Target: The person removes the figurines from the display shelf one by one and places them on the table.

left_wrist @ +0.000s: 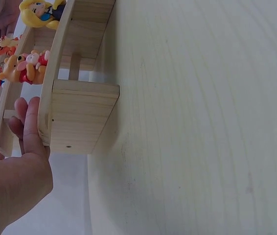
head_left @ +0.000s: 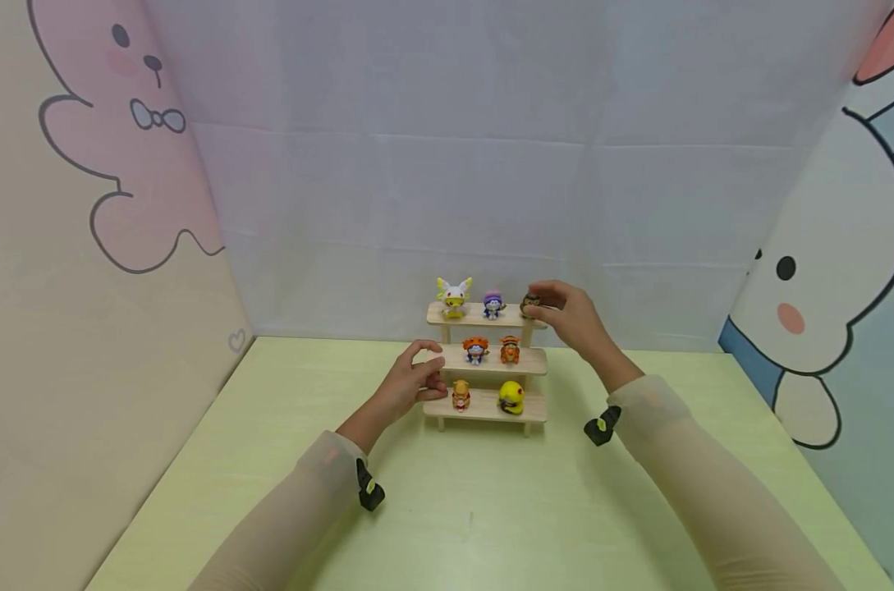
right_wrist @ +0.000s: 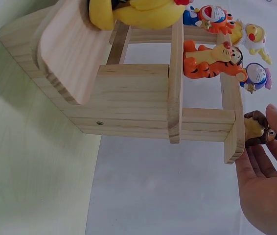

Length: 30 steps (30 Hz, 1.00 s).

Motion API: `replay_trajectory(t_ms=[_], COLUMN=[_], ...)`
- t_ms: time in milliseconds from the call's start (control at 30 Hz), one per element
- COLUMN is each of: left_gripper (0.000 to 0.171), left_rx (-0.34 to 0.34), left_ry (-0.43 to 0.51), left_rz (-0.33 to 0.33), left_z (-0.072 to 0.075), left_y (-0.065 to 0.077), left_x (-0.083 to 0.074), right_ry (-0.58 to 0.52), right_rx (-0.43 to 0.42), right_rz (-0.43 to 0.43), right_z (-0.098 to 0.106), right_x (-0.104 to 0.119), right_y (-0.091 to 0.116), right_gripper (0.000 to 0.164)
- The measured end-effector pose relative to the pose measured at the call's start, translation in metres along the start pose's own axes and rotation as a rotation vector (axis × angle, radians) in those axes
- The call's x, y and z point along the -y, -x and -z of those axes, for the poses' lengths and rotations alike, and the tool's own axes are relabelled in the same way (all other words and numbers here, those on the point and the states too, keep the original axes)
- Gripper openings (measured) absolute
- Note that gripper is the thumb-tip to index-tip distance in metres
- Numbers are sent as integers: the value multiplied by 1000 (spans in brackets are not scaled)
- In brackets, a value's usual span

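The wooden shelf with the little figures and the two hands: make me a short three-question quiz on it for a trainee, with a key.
1. True or false: the right hand holds a yellow figure.
2. How many figures stand on the middle tier of the wooden shelf? A) one B) two C) four
3. Fill in: the left hand touches the shelf's ____ end.

Key: 1. False, it holds the brown figure at the top tier. 2. B. 3. left.
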State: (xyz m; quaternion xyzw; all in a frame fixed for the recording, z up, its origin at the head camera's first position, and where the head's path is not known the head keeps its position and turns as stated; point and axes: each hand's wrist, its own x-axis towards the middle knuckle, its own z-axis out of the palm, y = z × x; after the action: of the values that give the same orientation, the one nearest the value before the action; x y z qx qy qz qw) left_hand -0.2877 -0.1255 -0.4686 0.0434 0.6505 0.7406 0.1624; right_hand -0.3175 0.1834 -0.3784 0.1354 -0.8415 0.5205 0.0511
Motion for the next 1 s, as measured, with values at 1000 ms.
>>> replay_trajectory(t_ms=[1000], left_gripper=[27], left_rx=[-6], left_ry=[3], left_rz=[12], left_z=[-1], left_y=[1], left_x=[-1], right_ry=[35], right_rx=[1], right_rz=[-5], right_z=[2], right_x=[-1], right_y=[-1], right_gripper=[45])
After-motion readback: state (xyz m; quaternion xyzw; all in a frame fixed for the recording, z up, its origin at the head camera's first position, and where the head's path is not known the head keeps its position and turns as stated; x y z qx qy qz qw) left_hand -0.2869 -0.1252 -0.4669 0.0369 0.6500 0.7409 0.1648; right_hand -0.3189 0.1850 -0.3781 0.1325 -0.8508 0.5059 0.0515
